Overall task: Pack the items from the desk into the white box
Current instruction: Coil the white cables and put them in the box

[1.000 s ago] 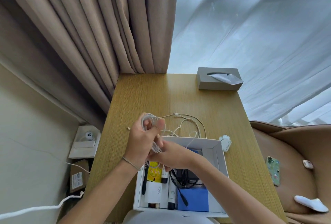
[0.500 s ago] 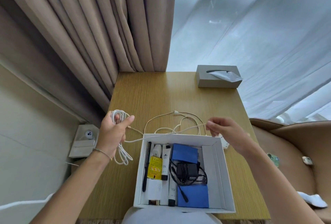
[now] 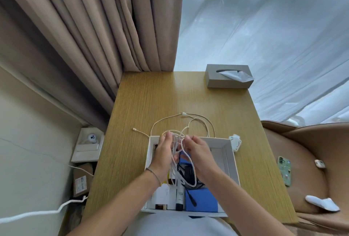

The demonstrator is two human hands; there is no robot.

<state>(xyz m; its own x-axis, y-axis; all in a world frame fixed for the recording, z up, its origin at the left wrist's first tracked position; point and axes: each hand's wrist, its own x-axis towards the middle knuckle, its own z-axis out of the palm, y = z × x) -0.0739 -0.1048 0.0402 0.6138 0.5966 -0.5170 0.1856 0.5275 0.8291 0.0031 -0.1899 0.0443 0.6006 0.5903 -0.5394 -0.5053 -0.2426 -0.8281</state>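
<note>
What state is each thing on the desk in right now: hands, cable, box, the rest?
Left hand: grips coiled loops of the white cable, above the box.
Right hand: pinches the same cable.
White charging cable: partly coiled, tail loose on the wooden desk.
White cardboard box: open, partly filled.
Grey tissue box: tissue sticking out.
Small white plug-like item: on desk, unpacked.

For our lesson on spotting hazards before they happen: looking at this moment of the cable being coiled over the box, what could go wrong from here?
1. Part of the thin white cable trails in loose loops on the wooden desk; the loops may tangle or knot as both hands pull.
2. The left hand and right hand hold the coil above the open white box; hanging loops could catch on the black charger cord inside.
</note>
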